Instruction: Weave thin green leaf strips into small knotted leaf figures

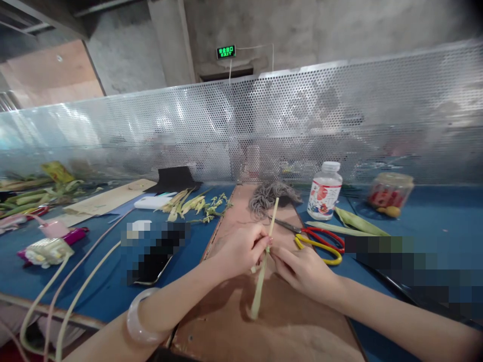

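Note:
A narrow pale green plant strip (260,286), folded or rolled lengthwise, stands at a slant over the brown board (226,332). My left hand (251,249) pinches it around its middle, the upper end sticking up past the fingers. My right hand (302,261) is closed at the same spot from the other side, its fingertips against the strip. A small pale piece shows under my left fingers; what it belongs to cannot be made out. Scissors with red and yellow handles (332,259) lie just beyond my right hand, their blades pointing towards a heap of grey yarn (271,196).
A clear labelled bottle (325,193) and a blurred jar (390,193) stand at the back right, near a green leaf (358,223). Left are a dark phone (158,259), withered plant pieces (192,206) and cables (88,274). A perforated metal screen (169,120) borders the back.

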`<state>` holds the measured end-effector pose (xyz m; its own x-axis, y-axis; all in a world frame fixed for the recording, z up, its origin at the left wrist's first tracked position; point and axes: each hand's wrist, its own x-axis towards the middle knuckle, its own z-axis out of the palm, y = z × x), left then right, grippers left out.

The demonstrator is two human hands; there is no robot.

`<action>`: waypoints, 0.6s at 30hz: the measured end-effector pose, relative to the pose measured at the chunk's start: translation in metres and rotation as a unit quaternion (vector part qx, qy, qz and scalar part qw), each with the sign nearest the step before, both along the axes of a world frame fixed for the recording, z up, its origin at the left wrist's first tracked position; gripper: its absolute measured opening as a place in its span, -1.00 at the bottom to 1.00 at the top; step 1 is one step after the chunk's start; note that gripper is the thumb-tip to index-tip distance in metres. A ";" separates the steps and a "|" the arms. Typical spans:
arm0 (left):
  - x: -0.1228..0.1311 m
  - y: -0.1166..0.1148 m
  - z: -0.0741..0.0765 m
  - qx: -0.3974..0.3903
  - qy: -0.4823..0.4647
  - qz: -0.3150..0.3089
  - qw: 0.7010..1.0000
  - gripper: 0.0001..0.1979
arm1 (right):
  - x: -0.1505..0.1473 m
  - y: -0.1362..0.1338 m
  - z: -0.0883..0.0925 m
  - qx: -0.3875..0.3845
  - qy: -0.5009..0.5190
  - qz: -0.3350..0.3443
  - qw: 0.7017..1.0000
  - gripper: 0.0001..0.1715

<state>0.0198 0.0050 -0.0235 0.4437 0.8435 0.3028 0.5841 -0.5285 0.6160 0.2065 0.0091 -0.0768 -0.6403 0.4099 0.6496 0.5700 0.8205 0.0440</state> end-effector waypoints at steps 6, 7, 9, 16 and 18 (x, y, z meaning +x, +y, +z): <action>0.000 0.000 -0.002 -0.010 -0.008 0.005 1.000 -0.78 | -0.001 0.000 0.001 -0.002 -0.003 -0.003 1.000 -0.74; -0.001 0.000 -0.002 -0.016 -0.014 0.003 1.000 -0.78 | -0.001 -0.001 0.001 0.000 -0.004 -0.004 1.000 -0.73; -0.002 0.000 -0.001 -0.031 -0.035 -0.006 0.999 -0.79 | -0.001 -0.001 0.001 0.002 -0.005 -0.014 1.000 -0.73; -0.005 0.005 -0.001 -0.157 -0.125 -0.072 0.977 -0.68 | 0.000 0.000 0.004 -0.041 0.035 -0.059 0.997 -0.76; -0.005 0.006 -0.002 -0.191 -0.163 -0.101 0.963 -0.70 | 0.001 -0.001 0.006 -0.089 0.069 -0.052 0.992 -0.78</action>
